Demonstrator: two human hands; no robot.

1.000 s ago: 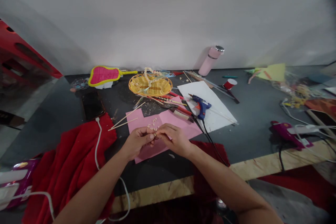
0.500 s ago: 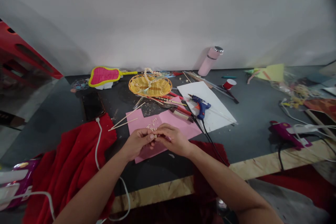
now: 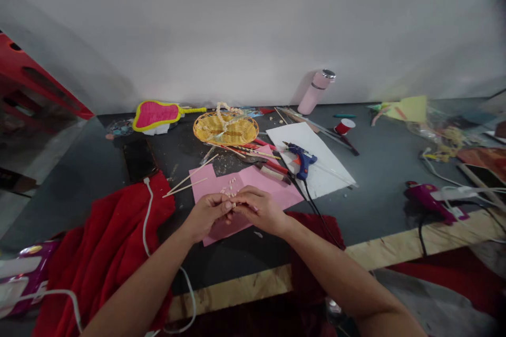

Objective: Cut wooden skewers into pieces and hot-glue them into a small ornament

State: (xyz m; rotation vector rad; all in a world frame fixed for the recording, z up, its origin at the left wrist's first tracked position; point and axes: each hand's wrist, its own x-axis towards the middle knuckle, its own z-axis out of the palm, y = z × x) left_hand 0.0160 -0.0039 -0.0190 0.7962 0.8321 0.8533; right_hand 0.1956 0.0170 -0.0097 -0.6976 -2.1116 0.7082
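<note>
My left hand (image 3: 209, 215) and my right hand (image 3: 261, 209) meet above the pink paper (image 3: 253, 181), fingertips pinched together. Between them is a tiny pale piece (image 3: 233, 205), like the loose cream bits (image 3: 230, 185) scattered on the paper just beyond. Its exact kind is too small to make out, and the fingers partly cover it. Both hands are closed on it. Two thin wooden sticks (image 3: 190, 186) lie to the left of the paper. Behind stands a yellow wicker basket (image 3: 205, 129) with a beaded, cream-coloured handle.
A blue glue gun (image 3: 303, 160) rests on white board (image 3: 332, 168), its black cord running toward me. A pink bottle (image 3: 314, 95) and red thread spool (image 3: 344, 126) stand behind. Left are a phone (image 3: 139, 159), red cloth (image 3: 126, 221) and a pink-and-yellow paddle shape (image 3: 158, 115).
Almost nothing differs. The fingers shift very slightly around the small pale piece, and both hands stay in the same place over the paper.
</note>
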